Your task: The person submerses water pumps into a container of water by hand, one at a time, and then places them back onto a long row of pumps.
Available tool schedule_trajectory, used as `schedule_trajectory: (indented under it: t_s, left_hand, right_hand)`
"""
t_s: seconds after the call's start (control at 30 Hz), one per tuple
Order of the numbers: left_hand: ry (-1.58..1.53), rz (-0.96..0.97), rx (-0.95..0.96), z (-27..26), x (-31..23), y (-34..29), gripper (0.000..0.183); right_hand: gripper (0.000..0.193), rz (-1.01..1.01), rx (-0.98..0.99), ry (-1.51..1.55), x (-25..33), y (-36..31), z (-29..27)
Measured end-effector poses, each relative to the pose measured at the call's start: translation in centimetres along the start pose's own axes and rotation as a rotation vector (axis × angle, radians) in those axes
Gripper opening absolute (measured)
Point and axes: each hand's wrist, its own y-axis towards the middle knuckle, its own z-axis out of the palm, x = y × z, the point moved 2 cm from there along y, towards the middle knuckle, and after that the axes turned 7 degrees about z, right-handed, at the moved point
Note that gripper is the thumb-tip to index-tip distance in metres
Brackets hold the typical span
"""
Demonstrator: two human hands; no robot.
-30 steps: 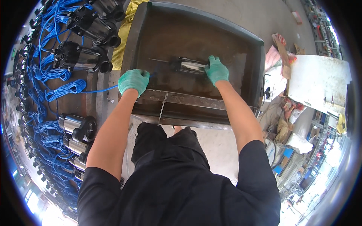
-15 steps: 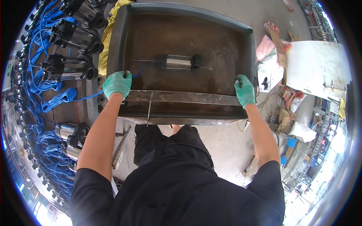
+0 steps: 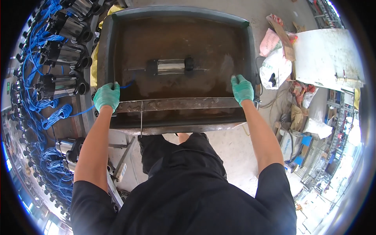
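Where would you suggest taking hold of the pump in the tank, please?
I'd grip the pump around its silver middle, probably from above: it lies left to right, the straight middle showing between dark ends, and the tank is open on top.

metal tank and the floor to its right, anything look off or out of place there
The floor on the right looks untidy: a pinkish bag and a white bag slump together, with a strip of brown cardboard lying askew against them. The metal tank looks brown inside, possibly rust.
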Motion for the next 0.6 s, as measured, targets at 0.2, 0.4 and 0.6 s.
schedule_trajectory:
  t_s: [0.2,0.4,0.6]
  left_hand:
    - [0.003,0.005,-0.054,-0.03,-0.01,-0.09,0.042]
    - [0.021,0.01,-0.062,0.05,-0.13,-0.1,0.042]
    - [0.016,0.002,-0.071,0.1,0.14,-0.01,0.041]
  right_hand:
    - [0.046,0.042,0.058,-0.023,0.48,-0.28,-0.41]
    - [0.045,0.05,0.097,-0.048,0.93,-0.43,-1.07]
    - [0.044,0.048,0.12,-0.033,0.87,-0.46,-0.89]
